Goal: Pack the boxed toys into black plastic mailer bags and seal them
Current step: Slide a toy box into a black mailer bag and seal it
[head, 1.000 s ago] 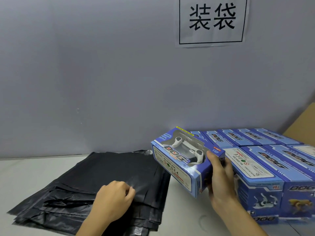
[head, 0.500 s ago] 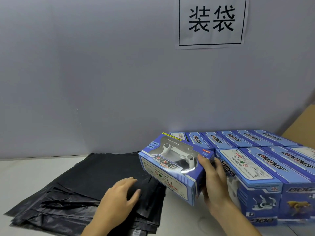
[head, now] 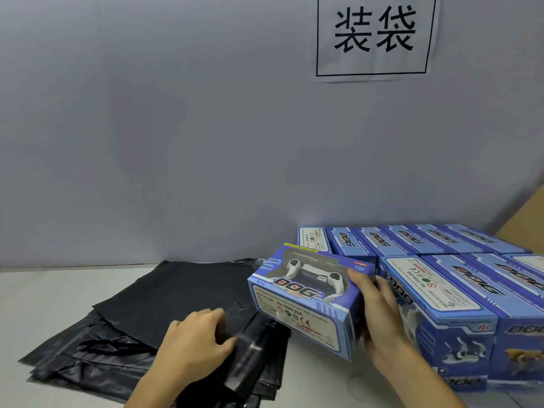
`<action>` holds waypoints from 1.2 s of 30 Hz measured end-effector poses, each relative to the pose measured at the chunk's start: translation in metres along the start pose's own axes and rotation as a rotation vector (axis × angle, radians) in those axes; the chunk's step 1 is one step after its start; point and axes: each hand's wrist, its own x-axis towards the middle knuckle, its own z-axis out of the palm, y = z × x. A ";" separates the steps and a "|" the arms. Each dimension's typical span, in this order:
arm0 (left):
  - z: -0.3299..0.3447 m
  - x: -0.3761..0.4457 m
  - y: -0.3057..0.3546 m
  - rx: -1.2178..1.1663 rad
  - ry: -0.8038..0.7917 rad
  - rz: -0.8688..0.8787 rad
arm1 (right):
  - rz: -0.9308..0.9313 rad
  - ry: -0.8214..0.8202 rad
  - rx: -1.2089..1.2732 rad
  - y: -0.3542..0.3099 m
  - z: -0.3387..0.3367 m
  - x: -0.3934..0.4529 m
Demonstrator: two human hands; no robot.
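My right hand point(head: 379, 316) grips one end of a blue boxed toy point(head: 306, 298) marked DOG, held tilted in the air just above the right edge of the bag pile. A white toy shows through its clear window. My left hand point(head: 195, 344) rests on the stack of black plastic mailer bags point(head: 164, 313), with the fingers pinching the top bag near its right edge. The stack lies flat on the pale table, fanned out to the left.
Several more blue DOG boxes point(head: 459, 290) stand packed together at the right. A brown cardboard edge point(head: 527, 222) leans at the far right. A grey wall with a printed paper sign point(head: 374, 36) closes the back. Pale table point(head: 44, 295) shows left of the bags.
My right hand has carried the box left and down, closer to the bag pile. My left hand has slid right on the top bag and pinched it.
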 end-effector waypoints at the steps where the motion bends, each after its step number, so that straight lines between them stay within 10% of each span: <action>1: 0.002 0.000 0.002 0.006 -0.011 0.003 | 0.002 -0.002 -0.003 0.000 0.000 0.000; 23: 0.017 0.003 0.007 0.020 0.202 0.044 | 0.178 0.012 -0.092 -0.014 -0.007 0.001; 36: -0.011 -0.004 0.021 -0.039 0.395 0.078 | 0.465 -0.255 -0.256 -0.033 -0.006 -0.013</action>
